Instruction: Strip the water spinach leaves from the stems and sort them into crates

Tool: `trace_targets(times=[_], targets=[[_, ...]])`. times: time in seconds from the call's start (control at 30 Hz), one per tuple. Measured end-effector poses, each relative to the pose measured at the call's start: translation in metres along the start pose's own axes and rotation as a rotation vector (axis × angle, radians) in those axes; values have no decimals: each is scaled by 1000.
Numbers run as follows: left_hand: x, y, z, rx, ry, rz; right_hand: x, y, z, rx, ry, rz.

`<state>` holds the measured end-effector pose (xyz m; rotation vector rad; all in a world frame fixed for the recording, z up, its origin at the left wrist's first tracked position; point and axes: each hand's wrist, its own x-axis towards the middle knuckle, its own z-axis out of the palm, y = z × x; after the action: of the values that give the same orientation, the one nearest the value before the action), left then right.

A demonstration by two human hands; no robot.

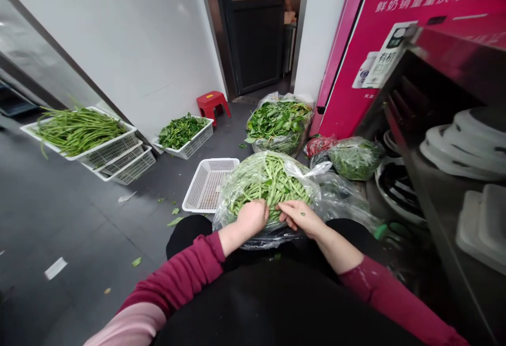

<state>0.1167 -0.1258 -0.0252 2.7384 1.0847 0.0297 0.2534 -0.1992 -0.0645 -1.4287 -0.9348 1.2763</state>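
Observation:
A clear plastic bag (227, 198) full of green beans (282, 180) stands wide at the top between my knees. Above the near part of the beans, my left hand (253, 217) is closed, knuckles up, around a green bean that its fingers mostly hide. My right hand (299, 216) is close beside it, thumb and forefinger pinched at a bean's end, other fingers curled below. A small green scrap sticks to the back of that hand. Just left of the bag, a white perforated basket (209, 177) rests on the floor with nothing in it.
Stacked white baskets (118, 159) at left hold long beans (81, 130). Farther back are a basket of leafy greens (184, 131), a red stool (213, 104) and a bag of leaves (280, 122). A metal shelf (438, 219) bounds the right. Leaf scraps (136, 261) litter the floor.

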Motion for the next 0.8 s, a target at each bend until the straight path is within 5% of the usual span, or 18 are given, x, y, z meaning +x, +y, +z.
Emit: trace_targets(times=[0.1,0.2,0.27,0.33,0.43,0.5,0.63,0.7,0.8], targets=[[-20,9,0,-451,-26,9,1,0,15,250,-73,-15],[-34,14,10,-851,-276,-246,1,-2,26,24,62,-159],[-37,10,18,-893,-368,-324,-1,-3,26,-229,204,-269],[-34,1,20,-799,-276,-200,-6,-7,20,-301,227,-278],[-19,-11,6,-751,-53,-23,-23,-15,9,-15,-4,-117],[-6,-15,-8,-927,-113,-101,-38,-20,5,223,-195,-43],[17,-7,-22,-1394,-463,-308,-60,-21,6,394,-391,31],[25,0,-22,-1542,-462,-277,-64,-17,6,432,-421,67],[31,5,-23,-1633,-295,-178,-60,-12,4,488,-428,89]])
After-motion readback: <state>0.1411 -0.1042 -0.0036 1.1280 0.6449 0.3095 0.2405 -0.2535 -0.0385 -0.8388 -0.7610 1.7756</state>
